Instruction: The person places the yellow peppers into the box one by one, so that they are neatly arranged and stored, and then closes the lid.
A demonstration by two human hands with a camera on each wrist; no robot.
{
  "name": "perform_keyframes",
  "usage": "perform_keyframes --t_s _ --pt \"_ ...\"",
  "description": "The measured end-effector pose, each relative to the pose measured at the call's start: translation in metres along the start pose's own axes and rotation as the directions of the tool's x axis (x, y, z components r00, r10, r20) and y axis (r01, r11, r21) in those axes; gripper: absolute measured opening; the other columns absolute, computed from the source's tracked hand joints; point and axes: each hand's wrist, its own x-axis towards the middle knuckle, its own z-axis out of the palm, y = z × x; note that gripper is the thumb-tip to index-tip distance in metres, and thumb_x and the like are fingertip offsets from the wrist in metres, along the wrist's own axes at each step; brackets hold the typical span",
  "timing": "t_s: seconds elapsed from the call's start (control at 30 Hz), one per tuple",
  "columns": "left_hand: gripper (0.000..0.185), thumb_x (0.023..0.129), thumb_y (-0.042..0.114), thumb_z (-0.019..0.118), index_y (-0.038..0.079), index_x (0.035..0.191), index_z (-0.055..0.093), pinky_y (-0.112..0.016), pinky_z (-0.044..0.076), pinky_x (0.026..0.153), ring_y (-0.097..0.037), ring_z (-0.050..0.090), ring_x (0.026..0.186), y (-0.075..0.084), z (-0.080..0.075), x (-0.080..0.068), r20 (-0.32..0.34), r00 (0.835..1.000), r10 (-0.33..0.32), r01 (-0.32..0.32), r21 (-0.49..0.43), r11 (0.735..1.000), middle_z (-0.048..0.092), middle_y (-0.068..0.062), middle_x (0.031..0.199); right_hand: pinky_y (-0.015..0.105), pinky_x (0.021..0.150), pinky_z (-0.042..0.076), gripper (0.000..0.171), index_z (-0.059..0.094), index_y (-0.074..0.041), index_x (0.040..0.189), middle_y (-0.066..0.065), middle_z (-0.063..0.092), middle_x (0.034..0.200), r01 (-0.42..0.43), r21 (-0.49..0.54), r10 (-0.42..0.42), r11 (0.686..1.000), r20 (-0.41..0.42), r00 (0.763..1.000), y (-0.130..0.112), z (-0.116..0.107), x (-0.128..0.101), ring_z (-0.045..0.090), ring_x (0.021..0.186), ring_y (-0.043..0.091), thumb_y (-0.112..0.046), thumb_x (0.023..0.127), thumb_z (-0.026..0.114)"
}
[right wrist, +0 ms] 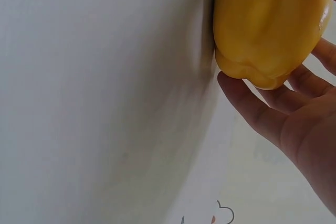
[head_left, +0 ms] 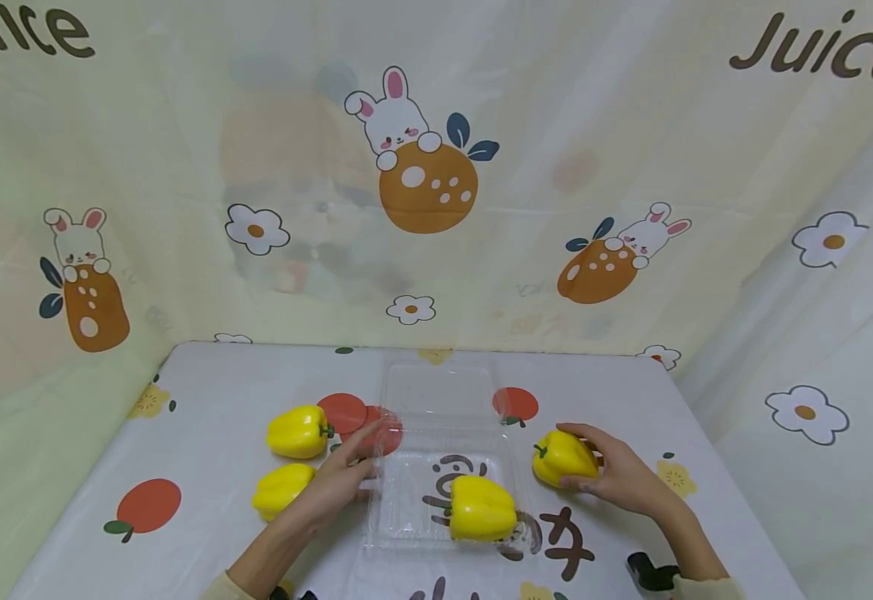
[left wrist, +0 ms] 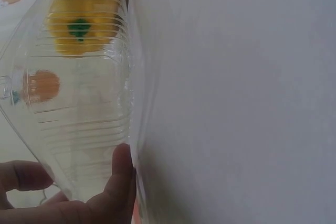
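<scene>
A clear plastic clamshell box (head_left: 403, 512) lies with its lid (head_left: 436, 390) folded back towards the far side. Inside its right part rests a yellow bell pepper (head_left: 484, 508). My left hand (head_left: 342, 477) grips the box's left side, thumb against the ribbed wall and fingers at the rim in the left wrist view. To the right of the box, my right hand (head_left: 619, 475) holds another yellow bell pepper (head_left: 562, 458), its green stem facing the box. The right wrist view shows this pepper (right wrist: 262, 30) at the table surface, fingers curled round its lower end.
Left of the box lie two more yellow bell peppers, one farther back (head_left: 297, 432) and one nearer (head_left: 282, 490), partly behind the left arm. A printed white cloth covers the table (head_left: 218, 392). A black object (head_left: 652, 572) shows beside the right wrist. Printed curtains (head_left: 316, 275) hang around.
</scene>
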Motion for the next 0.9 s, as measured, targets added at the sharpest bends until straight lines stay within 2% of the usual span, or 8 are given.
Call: perform_keyframes --t_s 0.43,0.9 --pt "0.064 0.105 0.01 0.052 0.032 0.164 0.04 -0.046 0.06 0.098 -0.031 0.056 0.118 -0.0027 -0.0002 0.0026 -0.01 1.0 -0.016 0.016 0.006 1.0 0.05 -0.02 0.155 0.057 0.103 0.058 0.077 0.055 -0.009 0.15 0.016 0.063 0.148 0.005 -0.014 -0.005 1.0 -0.015 1.0 -0.0063 -0.0018 -0.0008 0.063 0.126 0.035 -0.031 0.084 0.09" --pt "0.064 0.106 0.011 0.051 0.034 0.164 0.038 -0.045 0.059 0.101 -0.031 0.055 0.119 -0.0035 -0.0008 0.0034 0.008 1.0 -0.019 0.019 0.009 1.0 0.047 -0.02 0.157 0.06 0.104 0.057 0.078 0.055 -0.009 0.151 0.016 0.062 0.149 -0.008 -0.005 0.008 1.0 -0.022 1.0 -0.0106 -0.0056 -0.0009 0.062 0.126 0.036 -0.033 0.085 0.089"
